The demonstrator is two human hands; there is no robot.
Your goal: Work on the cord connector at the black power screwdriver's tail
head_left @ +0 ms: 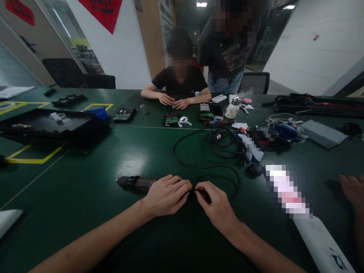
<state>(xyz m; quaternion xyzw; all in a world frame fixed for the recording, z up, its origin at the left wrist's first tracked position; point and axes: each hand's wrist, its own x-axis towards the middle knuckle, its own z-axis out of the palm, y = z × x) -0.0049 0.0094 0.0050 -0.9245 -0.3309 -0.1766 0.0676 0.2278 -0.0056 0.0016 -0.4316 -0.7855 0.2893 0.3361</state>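
Note:
A dark, tube-shaped electric screwdriver lies on the green table, its black nose and small metal tip pointing left. My left hand is closed over its rear end, hiding that part. Just to the right, my right hand pinches the end of a black cable, close to my left fingertips. The end itself is mostly covered by my fingers, so I cannot tell whether it touches the tool. From there the cable curves back into a loose coil beyond my hands.
A large black tray-like housing stands at left. Across the table, a seated person handles a small object near circuit boards; another person stands behind. A white flask, a grey box and a long white object are at right.

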